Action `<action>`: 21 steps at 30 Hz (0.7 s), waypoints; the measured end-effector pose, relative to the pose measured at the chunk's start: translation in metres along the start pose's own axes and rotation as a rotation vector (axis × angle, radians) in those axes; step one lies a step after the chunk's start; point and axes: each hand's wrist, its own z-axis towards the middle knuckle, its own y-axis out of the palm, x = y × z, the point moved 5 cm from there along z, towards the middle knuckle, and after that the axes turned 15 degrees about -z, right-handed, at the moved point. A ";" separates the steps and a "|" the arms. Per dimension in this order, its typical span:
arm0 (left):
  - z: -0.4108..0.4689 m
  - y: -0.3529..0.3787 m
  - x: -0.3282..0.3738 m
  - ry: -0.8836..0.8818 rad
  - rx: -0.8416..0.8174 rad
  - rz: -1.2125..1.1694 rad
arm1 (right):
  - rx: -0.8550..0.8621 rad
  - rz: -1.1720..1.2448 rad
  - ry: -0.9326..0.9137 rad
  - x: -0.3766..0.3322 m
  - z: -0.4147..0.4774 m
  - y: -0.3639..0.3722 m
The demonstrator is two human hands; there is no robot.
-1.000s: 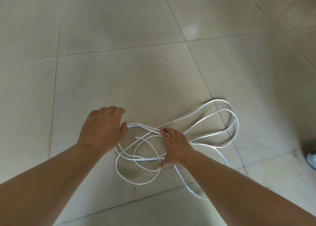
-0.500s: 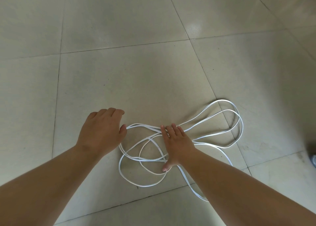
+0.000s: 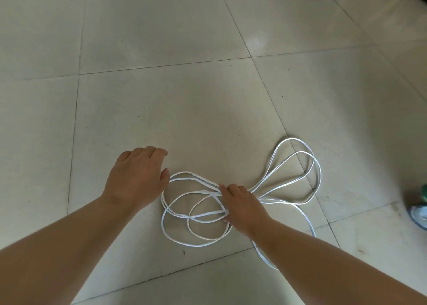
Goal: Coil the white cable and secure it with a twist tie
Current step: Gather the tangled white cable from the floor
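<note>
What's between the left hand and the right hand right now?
Head view: loops of the white cable on the tiled floor, spanning from beside the left hand to under the right hand.
</note>
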 end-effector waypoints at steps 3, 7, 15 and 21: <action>-0.002 -0.001 0.002 0.003 0.007 -0.015 | 0.037 -0.017 -0.048 0.002 -0.009 0.007; -0.003 -0.002 0.005 0.010 0.009 -0.010 | 0.092 -0.008 -0.098 0.000 -0.021 0.008; -0.005 -0.004 0.009 0.019 0.012 -0.018 | 0.231 -0.238 -0.258 0.002 -0.041 -0.003; -0.005 -0.004 0.014 0.030 0.016 -0.010 | 0.004 -0.150 -0.268 0.007 -0.043 0.016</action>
